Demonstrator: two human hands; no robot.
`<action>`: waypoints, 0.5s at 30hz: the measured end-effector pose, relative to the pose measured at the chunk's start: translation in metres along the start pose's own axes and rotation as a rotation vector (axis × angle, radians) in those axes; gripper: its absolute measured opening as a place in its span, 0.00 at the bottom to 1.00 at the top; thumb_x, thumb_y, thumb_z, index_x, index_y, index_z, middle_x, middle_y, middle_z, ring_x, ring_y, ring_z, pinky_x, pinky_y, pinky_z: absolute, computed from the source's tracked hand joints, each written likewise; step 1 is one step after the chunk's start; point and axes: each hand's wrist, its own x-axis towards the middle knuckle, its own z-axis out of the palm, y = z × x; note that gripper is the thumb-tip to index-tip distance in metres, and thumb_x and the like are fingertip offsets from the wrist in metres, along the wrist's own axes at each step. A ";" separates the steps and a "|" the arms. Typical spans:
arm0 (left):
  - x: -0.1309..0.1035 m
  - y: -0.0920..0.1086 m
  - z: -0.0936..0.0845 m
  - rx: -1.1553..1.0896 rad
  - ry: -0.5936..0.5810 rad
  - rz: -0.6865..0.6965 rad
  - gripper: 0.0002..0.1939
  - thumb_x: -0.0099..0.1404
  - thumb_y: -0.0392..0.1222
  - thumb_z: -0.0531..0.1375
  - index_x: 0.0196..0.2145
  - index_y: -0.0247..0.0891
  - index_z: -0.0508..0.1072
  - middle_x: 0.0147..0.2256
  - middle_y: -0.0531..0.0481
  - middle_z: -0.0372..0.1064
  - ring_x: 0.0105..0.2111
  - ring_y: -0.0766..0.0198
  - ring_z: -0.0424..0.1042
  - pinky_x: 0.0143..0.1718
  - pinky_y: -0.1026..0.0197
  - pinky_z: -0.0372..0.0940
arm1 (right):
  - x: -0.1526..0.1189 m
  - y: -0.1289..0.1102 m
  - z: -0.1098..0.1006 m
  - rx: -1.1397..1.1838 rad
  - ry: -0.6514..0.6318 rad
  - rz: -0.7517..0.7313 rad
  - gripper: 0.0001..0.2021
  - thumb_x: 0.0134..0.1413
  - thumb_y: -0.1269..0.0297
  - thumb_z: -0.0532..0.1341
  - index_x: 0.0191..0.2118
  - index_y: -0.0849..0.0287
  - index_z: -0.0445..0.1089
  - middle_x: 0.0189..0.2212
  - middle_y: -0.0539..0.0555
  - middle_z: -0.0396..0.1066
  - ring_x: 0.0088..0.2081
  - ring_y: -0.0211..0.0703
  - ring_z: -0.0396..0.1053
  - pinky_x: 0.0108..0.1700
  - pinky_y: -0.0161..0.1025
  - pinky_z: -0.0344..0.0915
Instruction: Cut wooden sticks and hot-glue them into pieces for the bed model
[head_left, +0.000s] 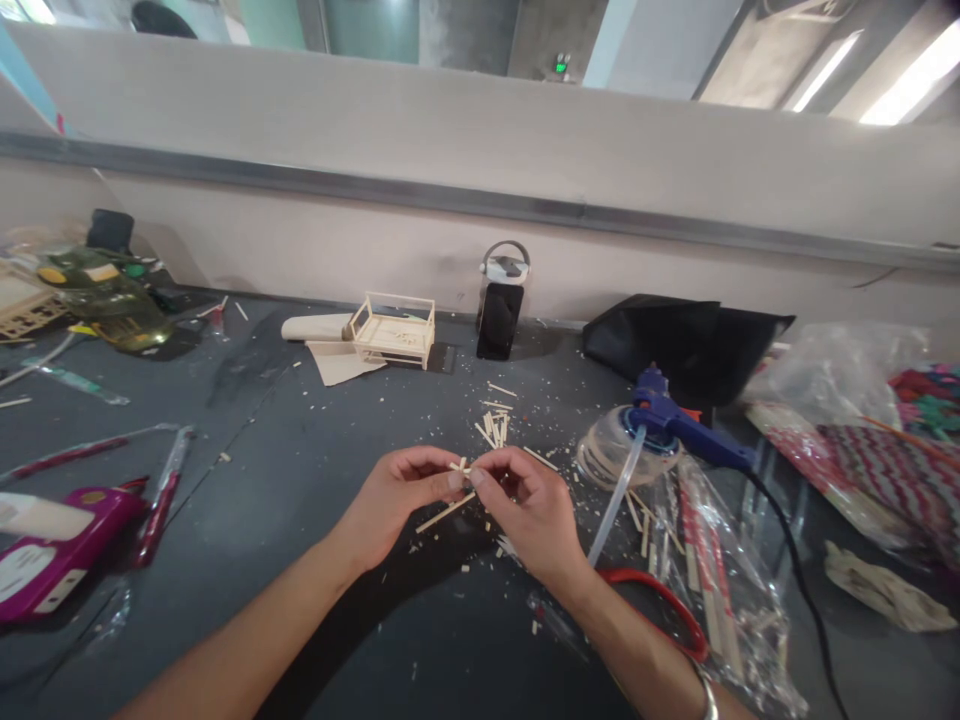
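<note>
Near the middle of the dark table, my left hand [401, 505] and my right hand [534, 510] meet fingertip to fingertip. Both pinch a small piece of pale wooden sticks [461, 466], which looks crossed or joined; fingers hide part of it. Below them a longer wooden stick [444, 513] lies on the table. Just beyond my hands is a loose pile of short cut sticks [495, 428]. Farther back stands a small wooden frame model [394, 340] with a railing, bits of wood lying on its base.
To the right, a blue glue gun [675, 425] rests on a round clear container [600, 455], its black cord trailing forward. A red-handled tool [671, 600] lies beside my right forearm. Bagged sticks [712, 580], a phone [499, 322], a green bottle [112, 310] and a magenta device [67, 550] surround the area.
</note>
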 end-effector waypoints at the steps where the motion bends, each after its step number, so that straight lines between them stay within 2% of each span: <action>1: 0.000 0.000 0.000 0.007 -0.003 0.000 0.07 0.53 0.39 0.70 0.32 0.37 0.80 0.28 0.52 0.75 0.28 0.68 0.70 0.35 0.64 0.64 | 0.000 0.000 0.000 -0.005 0.002 -0.002 0.05 0.54 0.67 0.60 0.29 0.57 0.71 0.24 0.47 0.70 0.24 0.35 0.62 0.26 0.33 0.59; 15: 0.000 -0.004 -0.005 0.064 0.012 0.005 0.08 0.51 0.39 0.71 0.31 0.37 0.80 0.29 0.50 0.77 0.29 0.65 0.71 0.36 0.62 0.64 | 0.001 -0.004 0.000 -0.046 0.003 -0.033 0.05 0.50 0.69 0.60 0.26 0.57 0.70 0.21 0.47 0.68 0.22 0.34 0.62 0.24 0.31 0.60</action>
